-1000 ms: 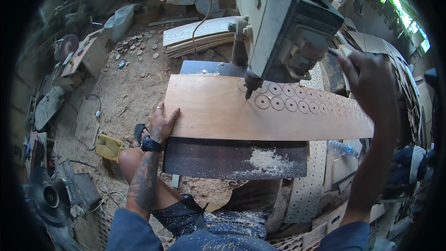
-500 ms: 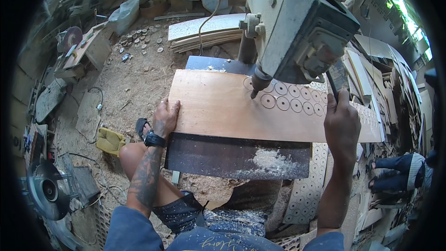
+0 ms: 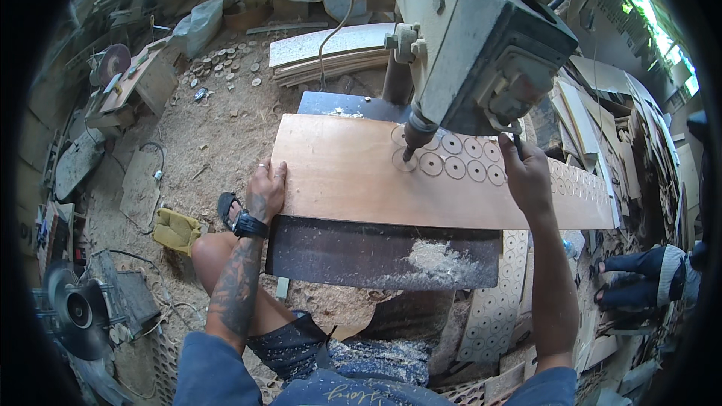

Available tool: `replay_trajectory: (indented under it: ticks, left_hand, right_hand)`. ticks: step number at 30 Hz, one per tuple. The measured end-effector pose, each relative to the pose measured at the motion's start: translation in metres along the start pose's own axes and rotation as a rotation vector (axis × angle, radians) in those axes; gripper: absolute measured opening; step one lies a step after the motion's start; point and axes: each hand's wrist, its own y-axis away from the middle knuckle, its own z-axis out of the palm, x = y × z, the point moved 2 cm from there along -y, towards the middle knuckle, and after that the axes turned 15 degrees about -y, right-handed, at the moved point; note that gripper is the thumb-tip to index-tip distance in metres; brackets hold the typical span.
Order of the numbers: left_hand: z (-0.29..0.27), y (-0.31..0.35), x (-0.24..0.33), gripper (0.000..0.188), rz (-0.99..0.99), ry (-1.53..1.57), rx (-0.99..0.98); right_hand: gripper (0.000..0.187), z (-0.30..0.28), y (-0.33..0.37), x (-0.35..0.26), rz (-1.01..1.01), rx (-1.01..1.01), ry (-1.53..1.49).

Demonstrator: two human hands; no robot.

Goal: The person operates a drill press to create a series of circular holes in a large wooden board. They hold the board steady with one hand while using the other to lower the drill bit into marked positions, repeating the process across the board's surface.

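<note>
A long tan plywood board (image 3: 338, 173) lies across a dark work surface (image 3: 338, 252). Two rows of round cuts, each with a centre hole, run along its far side toward the right. My left hand (image 3: 265, 189) grips the board's left edge, fingers at the rim. Above the board hangs a drill press (image 3: 481, 60); its drill bit (image 3: 408, 155) meets the wood inside a ring at the left end of the nearer row. My right hand (image 3: 528, 179) is closed around the press's dark feed lever (image 3: 517, 144), right of the bit. Blur hides the cutter around the bit.
Sawdust (image 3: 444, 259) is heaped on the work surface. A strip of circle-cut board (image 3: 492, 301) lies below it. Plywood sheets (image 3: 331, 49) are stacked behind. At left stand a yellow block (image 3: 177, 231) and a disc-bladed machine (image 3: 77, 308). Another person's legs (image 3: 639, 271) show at right.
My right hand has pulled the lever down and a little left. A fresh ring now shows around the bit. My left hand stays at the board's edge.
</note>
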Motion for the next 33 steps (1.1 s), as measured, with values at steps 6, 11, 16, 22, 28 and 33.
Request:
replay_trajectory:
  ticks: [6,11,16,22,28,33]
  left_hand:
    - [-0.007,0.006,0.009,0.051,-0.033,-0.035,0.01]
    - [-0.007,0.005,0.009,0.053,-0.045,-0.033,-0.026]
    - [-0.002,0.003,0.004,0.054,0.008,-0.036,0.03]
    - [-0.002,0.005,0.006,0.055,-0.017,-0.088,0.013]
    - [-0.007,0.006,0.011,0.056,-0.032,-0.094,0.007]
    - [-0.008,0.006,0.01,0.054,-0.034,-0.137,0.039]
  right_hand:
    - [0.047,0.014,-0.005,0.026,-0.136,0.117,0.049]
    - [0.045,0.023,-0.01,0.04,-0.274,0.176,0.071]
    - [0.042,0.032,-0.014,0.046,-0.341,0.21,0.086]
    - [0.04,0.039,-0.021,0.055,-0.374,0.258,0.119]
    - [0.033,0.029,-0.003,0.023,-0.143,0.124,0.241]
    - [0.04,-0.028,0.018,-0.093,-0.009,-0.112,0.798]
